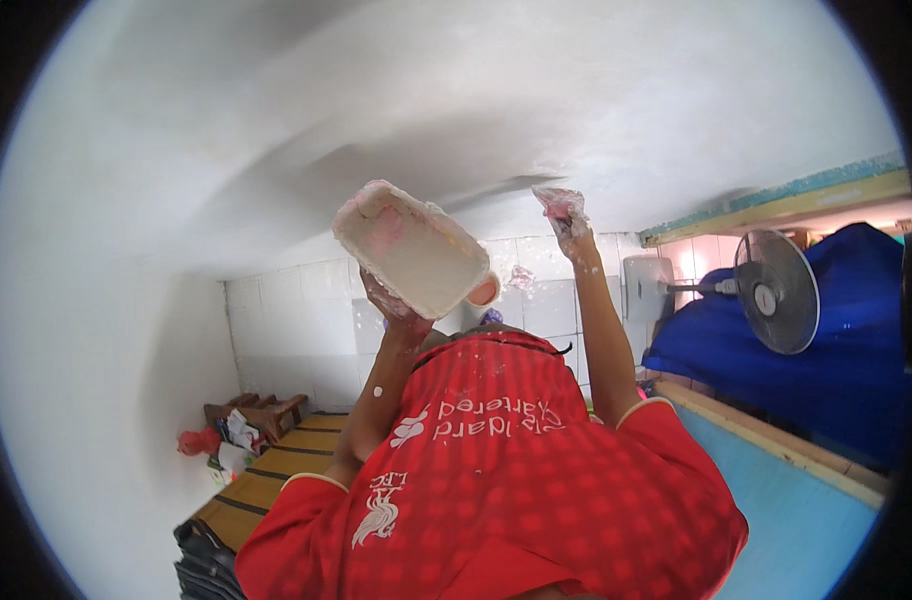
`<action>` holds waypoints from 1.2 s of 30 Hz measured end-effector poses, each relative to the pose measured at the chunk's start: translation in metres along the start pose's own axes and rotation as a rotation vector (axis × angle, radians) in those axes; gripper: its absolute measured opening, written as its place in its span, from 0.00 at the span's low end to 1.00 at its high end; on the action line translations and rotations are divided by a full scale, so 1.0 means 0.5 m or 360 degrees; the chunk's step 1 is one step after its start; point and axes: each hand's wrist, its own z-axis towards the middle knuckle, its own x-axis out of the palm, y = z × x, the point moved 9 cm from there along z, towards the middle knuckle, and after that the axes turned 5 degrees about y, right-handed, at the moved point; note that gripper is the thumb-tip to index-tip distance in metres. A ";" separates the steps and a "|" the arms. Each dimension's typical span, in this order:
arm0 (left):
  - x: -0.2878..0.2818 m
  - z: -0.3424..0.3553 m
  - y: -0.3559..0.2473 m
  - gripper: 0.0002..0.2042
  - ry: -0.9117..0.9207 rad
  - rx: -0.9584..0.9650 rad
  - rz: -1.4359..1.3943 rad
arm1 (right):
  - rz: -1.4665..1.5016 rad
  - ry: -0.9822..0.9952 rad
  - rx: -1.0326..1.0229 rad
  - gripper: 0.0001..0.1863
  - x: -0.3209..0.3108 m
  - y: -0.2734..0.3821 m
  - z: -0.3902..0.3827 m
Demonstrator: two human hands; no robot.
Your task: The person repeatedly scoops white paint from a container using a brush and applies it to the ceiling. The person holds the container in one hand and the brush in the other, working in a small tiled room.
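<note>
My left hand point(388, 302) is closed on the side and underside of a rectangular tub point(361, 222), tilted so its inside shows. White paint-like stuff coats the tub's rim and inner walls, with pink patches at one end. Off to the right, my raised right hand point(573, 234) is closed round a crumpled, whitish-pink piece point(559, 202), smeared with the same white stuff. Whether that piece is cloth or plastic I cannot tell. It is close to the white wall point(536, 90), which has grey, darker patches; whether they touch is unclear. White spots dot both forearms.
A grey fan point(776, 292) sticks out on the right, before a blue cloth point(836, 330). Below it stands a light-blue panel point(776, 480) with a wooden edge. White-splashed tiles point(549, 305) and a round orange-pink container point(484, 290) lie below. Left are a wooden stool point(276, 412) and red bag point(198, 441).
</note>
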 end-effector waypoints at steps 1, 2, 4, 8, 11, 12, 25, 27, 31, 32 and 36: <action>0.004 -0.012 0.015 0.33 -0.0083 -0.0109 -0.0248 | 0.0328 0.0031 0.0114 0.11 0.031 0.000 0.031; -0.009 -0.024 0.014 0.32 -0.0099 0.0022 0.0124 | 0.0651 0.0049 0.0242 0.10 0.055 -0.002 0.055; -0.008 -0.033 0.047 0.29 -0.0022 0.0216 0.0799 | -0.0311 0.0159 -0.0009 0.11 -0.045 -0.043 0.144; 0.076 -0.031 0.070 0.25 -0.0143 -0.0167 -0.0577 | 0.0873 -0.0070 0.0161 0.14 -0.169 -0.035 0.276; 0.067 -0.060 0.064 0.26 -0.0325 -0.0154 -0.0593 | -0.0712 -0.0059 -0.0340 0.12 -0.067 0.109 0.166; 0.072 -0.061 0.054 0.27 -0.0289 -0.0077 -0.0410 | -0.0706 -0.0121 -0.0393 0.11 -0.053 0.158 0.112; 0.128 -0.073 -0.018 0.34 -0.0155 0.0452 0.1178 | 0.0706 -0.0024 0.0245 0.14 -0.027 -0.011 0.213; 0.095 -0.064 0.039 0.34 -0.0287 0.0062 0.0020 | -0.0163 0.0045 -0.0138 0.13 -0.054 0.085 0.175; 0.112 -0.073 0.002 0.32 -0.0100 0.0304 0.1278 | 0.0223 -0.0191 -0.0104 0.14 -0.075 0.175 0.041; 0.089 -0.071 0.022 0.32 -0.0153 0.0192 0.0756 | 0.0302 -0.0256 -0.0063 0.14 -0.095 0.160 0.019; 0.067 -0.076 0.022 0.32 -0.0200 0.0158 0.0803 | 0.0511 -0.0680 0.0135 0.14 -0.179 0.026 -0.024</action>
